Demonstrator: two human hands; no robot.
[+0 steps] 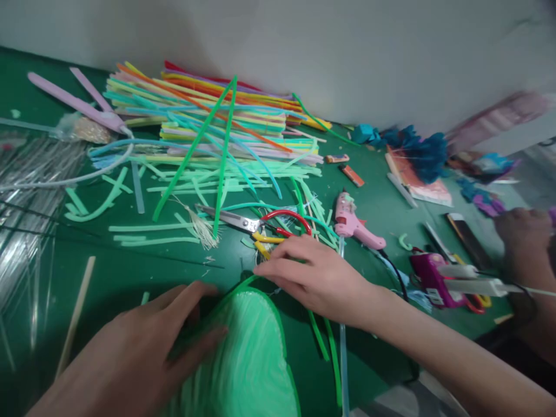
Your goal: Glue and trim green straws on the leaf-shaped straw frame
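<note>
Green leaf shape on green table below white wall, left hand and right hand spread upon it.

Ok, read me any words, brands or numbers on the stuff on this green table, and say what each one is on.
No text can be read anywhere in this view.
Magenta glue gun: carries a small white label, too blurred to read.
Booklet under the blue paper flowers: printed cover, too blurred to read.
Pink glue gun, scissors, green leaf shape: no markings visible.
</note>
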